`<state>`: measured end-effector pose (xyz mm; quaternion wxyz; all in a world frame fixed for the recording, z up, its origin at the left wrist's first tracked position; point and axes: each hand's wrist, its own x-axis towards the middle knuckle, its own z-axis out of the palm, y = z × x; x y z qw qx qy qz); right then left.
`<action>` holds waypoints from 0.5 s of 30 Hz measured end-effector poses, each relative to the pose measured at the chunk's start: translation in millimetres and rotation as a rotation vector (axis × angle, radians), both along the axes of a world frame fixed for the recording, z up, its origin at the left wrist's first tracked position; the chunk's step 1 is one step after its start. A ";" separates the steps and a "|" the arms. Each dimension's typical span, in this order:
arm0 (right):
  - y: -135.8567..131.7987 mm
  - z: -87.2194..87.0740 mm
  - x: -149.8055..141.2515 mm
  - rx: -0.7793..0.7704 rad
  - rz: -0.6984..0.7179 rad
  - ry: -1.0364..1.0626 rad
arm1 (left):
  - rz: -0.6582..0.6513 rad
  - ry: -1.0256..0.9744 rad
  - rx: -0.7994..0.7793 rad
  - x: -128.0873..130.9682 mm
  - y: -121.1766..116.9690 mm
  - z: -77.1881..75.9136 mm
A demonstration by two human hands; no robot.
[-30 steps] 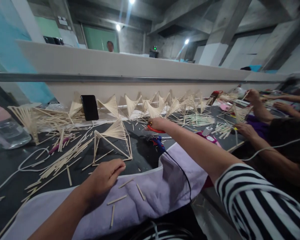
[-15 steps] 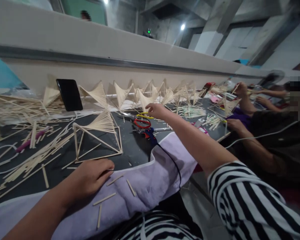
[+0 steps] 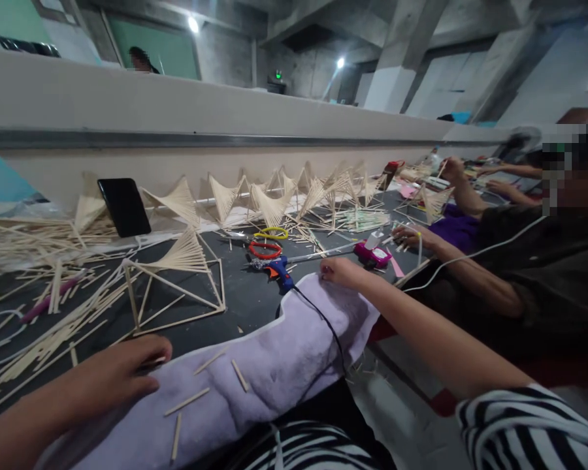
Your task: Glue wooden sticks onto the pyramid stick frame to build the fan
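Observation:
My left hand (image 3: 122, 369) rests at the lower left on the edge of a lavender cloth (image 3: 255, 352), thumb apart from its bent fingers and no held thing visible. My right hand (image 3: 342, 271) is at the cloth's far right edge, fingers curled together; what they grip, if anything, is hidden. Left of it lies a blue glue gun (image 3: 280, 273) with a black cord. Behind the gun are red-handled scissors (image 3: 265, 249) and yellow-handled scissors (image 3: 272, 233). A wooden stick frame (image 3: 176, 287) with a fanned, twisted surface stands beyond my left hand. Several short sticks (image 3: 186, 402) lie on the cloth.
Several similar stick models (image 3: 272, 205) line the back wall. A black phone (image 3: 124, 207) leans at the left, near loose sticks (image 3: 73, 326). A magenta device (image 3: 374, 253) sits to the right. A co-worker's hand (image 3: 411, 236) handles sticks beside it; a white cable (image 3: 470, 259) crosses there.
My right hand has moved from the yellow scissor handles back toward me, onto the cloth's edge. My left thumb has spread away from the fingers. The view has tilted upward.

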<state>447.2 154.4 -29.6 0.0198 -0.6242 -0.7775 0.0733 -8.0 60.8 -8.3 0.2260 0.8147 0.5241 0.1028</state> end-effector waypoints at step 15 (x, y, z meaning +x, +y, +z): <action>12.5 28.8 15.6 0.011 -0.128 -0.191 | 0.034 0.079 -0.107 -19.6 15.5 7.6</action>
